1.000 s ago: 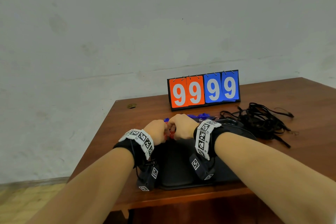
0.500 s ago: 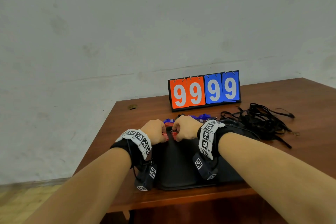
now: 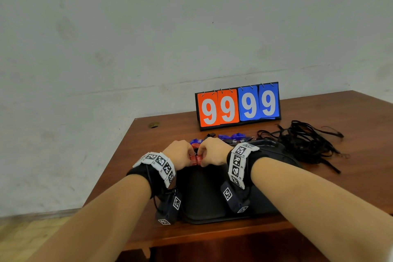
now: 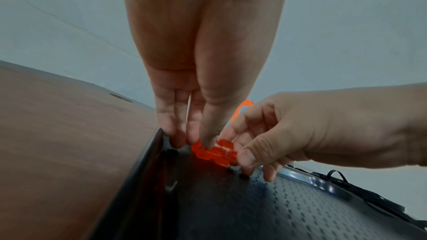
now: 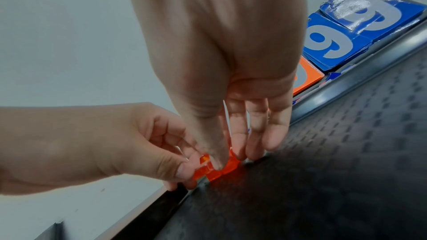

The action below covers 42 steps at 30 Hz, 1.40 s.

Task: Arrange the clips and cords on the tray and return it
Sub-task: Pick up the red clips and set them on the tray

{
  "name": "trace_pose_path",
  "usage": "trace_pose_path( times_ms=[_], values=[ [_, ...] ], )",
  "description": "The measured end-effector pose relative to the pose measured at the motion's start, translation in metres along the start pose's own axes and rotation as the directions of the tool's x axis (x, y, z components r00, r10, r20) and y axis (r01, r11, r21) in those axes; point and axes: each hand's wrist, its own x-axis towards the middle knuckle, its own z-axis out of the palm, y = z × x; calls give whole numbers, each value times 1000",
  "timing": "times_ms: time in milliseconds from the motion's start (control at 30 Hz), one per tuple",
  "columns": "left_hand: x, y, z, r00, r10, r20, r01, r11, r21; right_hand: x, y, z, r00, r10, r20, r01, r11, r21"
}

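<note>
A black tray (image 3: 204, 202) with a dotted floor (image 4: 289, 213) (image 5: 346, 152) lies at the table's near edge. Both hands meet over its far left corner. My left hand (image 3: 180, 156) (image 4: 203, 140) and my right hand (image 3: 210, 153) (image 5: 219, 160) each pinch an end of a clear red clip (image 3: 196, 160) (image 4: 215, 151) (image 5: 215, 170), held low at the tray floor. Blue clips (image 3: 231, 137) lie on the table just behind the tray. A tangle of black cords (image 3: 304, 142) lies on the table to the tray's right.
A flip scoreboard (image 3: 238, 105) reading 99 99 stands behind the tray. The brown wooden table (image 3: 361, 125) ends at a grey wall on the left and back. A small round hole (image 3: 153, 125) sits near the far left corner.
Both hands have come down a little with the red clip, from just above the tray's far left corner to its floor. The head view shifted slightly.
</note>
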Motion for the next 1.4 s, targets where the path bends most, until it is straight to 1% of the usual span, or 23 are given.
trace_pose_path(
  times_ms=[167, 267, 367, 567, 700, 900, 1067, 1200, 1267, 1400],
  values=[
    [0, 1, 0, 1000, -13, 1, 13, 1000, -5, -4, -1, 1, 1000, 3, -6, -3, 1000, 15],
    [-1, 2, -1, 998, -38, -39, 37, 999, -32, -11, -1, -3, 1000, 7, -7, -7, 1000, 26],
    [-3, 2, -2, 996, -51, -72, 48, 997, -54, -20, 2, -10, 999, 21, -49, -17, 998, 62],
    [-4, 6, -11, 992, -84, -97, 78, 994, -71, -32, 10, -30, 993, 85, -82, -73, 987, 140],
    [5, 11, -20, 992, -104, -68, 99, 992, -76, -34, 20, -38, 984, 129, -126, -103, 976, 192],
    [30, 16, -21, 995, -92, -26, 92, 996, -23, -26, 41, -46, 981, 143, -131, -110, 966, 234],
    [51, 18, -19, 998, -61, 30, 61, 998, 10, -13, 49, -46, 985, 107, -132, -69, 961, 267],
    [64, 12, -17, 996, -22, 88, 22, 1000, -2, -3, 52, -43, 990, 80, -118, -44, 958, 282],
    [67, 13, -16, 991, -20, 129, 18, 1000, 16, 0, 54, -41, 993, 64, -98, -36, 963, 265],
    [70, 12, -14, 986, -30, 165, 26, 999, 27, 5, 53, -40, 996, 37, -84, -15, 968, 252]
  ],
)
